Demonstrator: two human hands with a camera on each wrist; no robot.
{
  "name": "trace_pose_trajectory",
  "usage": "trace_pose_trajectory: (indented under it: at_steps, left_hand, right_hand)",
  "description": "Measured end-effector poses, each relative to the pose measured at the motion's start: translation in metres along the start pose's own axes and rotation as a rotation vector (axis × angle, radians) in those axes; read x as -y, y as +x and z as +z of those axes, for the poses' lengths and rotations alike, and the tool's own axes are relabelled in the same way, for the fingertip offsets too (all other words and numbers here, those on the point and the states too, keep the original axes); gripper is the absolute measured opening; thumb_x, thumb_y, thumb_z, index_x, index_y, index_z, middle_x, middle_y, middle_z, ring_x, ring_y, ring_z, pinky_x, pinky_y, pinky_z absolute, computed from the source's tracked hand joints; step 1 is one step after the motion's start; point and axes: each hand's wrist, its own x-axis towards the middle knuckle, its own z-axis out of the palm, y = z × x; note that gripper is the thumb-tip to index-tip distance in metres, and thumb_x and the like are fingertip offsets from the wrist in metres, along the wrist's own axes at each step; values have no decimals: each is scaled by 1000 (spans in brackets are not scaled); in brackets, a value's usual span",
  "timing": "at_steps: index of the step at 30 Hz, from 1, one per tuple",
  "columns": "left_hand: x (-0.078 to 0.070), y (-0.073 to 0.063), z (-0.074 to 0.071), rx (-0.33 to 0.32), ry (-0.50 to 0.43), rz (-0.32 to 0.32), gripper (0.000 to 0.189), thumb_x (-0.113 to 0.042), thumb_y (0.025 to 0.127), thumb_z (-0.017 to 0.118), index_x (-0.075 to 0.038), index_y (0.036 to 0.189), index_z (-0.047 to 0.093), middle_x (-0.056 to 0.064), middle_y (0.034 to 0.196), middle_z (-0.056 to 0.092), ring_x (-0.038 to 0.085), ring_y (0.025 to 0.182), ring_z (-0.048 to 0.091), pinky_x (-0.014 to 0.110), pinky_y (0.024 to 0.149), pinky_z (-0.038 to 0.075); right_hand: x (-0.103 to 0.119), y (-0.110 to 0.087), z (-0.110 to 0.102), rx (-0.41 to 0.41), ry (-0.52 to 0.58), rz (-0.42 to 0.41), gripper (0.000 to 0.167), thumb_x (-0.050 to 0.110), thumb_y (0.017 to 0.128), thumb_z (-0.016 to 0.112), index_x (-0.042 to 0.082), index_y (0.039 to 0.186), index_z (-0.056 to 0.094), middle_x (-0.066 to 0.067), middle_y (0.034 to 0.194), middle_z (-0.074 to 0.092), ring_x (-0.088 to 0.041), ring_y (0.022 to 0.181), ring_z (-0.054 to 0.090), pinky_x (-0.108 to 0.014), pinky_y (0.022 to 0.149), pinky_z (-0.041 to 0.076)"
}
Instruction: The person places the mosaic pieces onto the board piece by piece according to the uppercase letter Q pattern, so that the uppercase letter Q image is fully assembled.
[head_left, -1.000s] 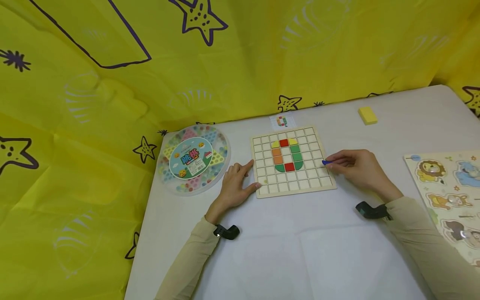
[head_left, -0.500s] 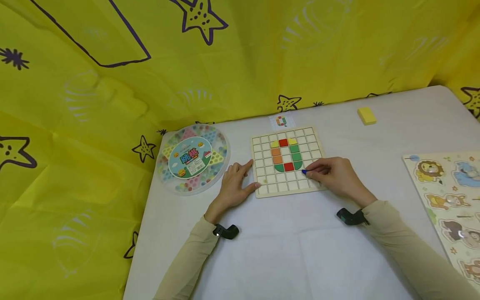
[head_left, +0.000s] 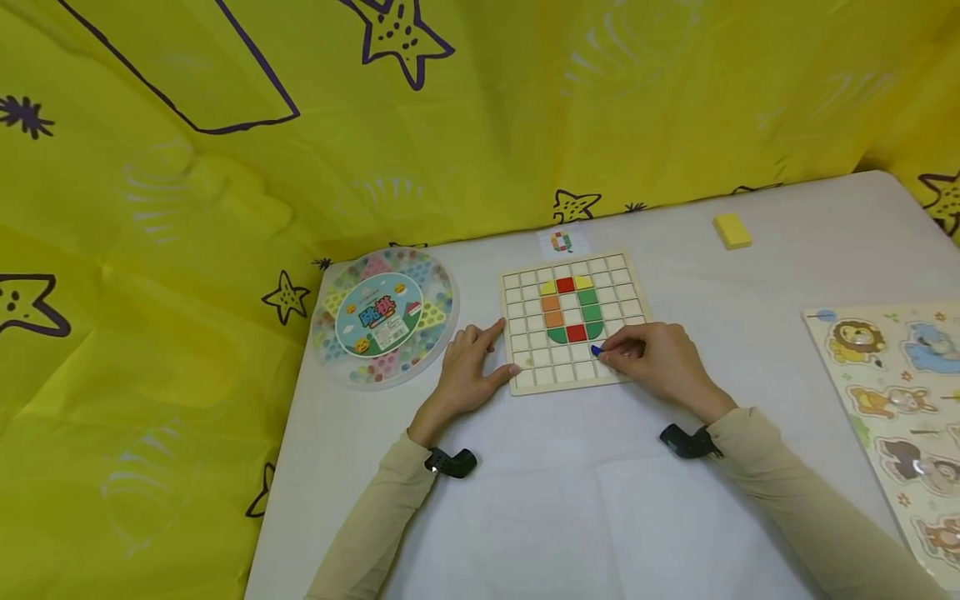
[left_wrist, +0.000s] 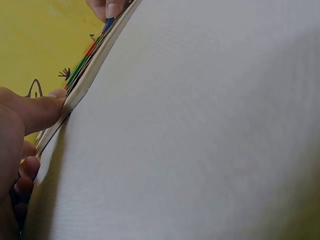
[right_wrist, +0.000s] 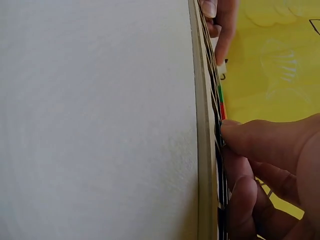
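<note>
A wooden grid board (head_left: 540,374) lies on the table, with red, yellow, orange and green tiles (head_left: 575,333) forming a ring in its squares. My right hand (head_left: 662,360) pinches a small blue tile (head_left: 596,351) between thumb and fingertips, just below the ring's lower right corner. Whether the tile touches the board, I cannot tell. At the board's left side, my left hand (head_left: 467,373) rests with index finger and thumb spread against the edge. In the left wrist view its thumb (left_wrist: 47,111) lies on the board's rim. Behind the board is a small picture card (head_left: 561,242) showing a similar coloured ring.
To the left stands a round clear box (head_left: 378,317) of coloured beads. A yellow block (head_left: 732,231) sits at the back right. An animal puzzle board (head_left: 873,358) reaches in from the right edge. Yellow printed cloth (head_left: 450,150) hangs behind the table.
My right hand has moved left and slightly nearer, carrying the blue tile from the board's right edge to below the ring. The left hand stays against the board's left edge.
</note>
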Motion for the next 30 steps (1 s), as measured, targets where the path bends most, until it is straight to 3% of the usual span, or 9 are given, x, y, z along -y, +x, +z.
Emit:
trace_pose_trajectory:
  at_steps: [10, 22, 30]
  left_hand:
    - [3, -4, -2, 2, 3, -11, 79, -37, 96, 78, -10, 162, 45, 7, 102, 51, 21, 92, 39, 34, 83, 27]
    - [5, -5, -3, -13, -8, -1, 79, -36, 94, 80, -9, 161, 47, 7, 101, 51, 20, 92, 39, 35, 83, 27]
    - [4, -1, -2, -15, -6, 13, 78, -36, 95, 78, -9, 161, 47, 7, 102, 51, 20, 91, 38, 34, 82, 27]
  right_hand:
    - [2, 2, 6, -12, -27, -27, 9, 22, 90, 86, 15, 87, 80, 5, 75, 72, -13, 69, 58, -27, 65, 42]
    - [4, 5, 7, 20, -62, -23, 7, 20, 91, 82, 14, 92, 80, 3, 80, 73, -14, 69, 55, -29, 63, 38]
    - [0, 7, -6, 33, -36, -20, 8, 20, 93, 81, 13, 96, 81, 2, 81, 71, -17, 73, 55, -29, 65, 40]
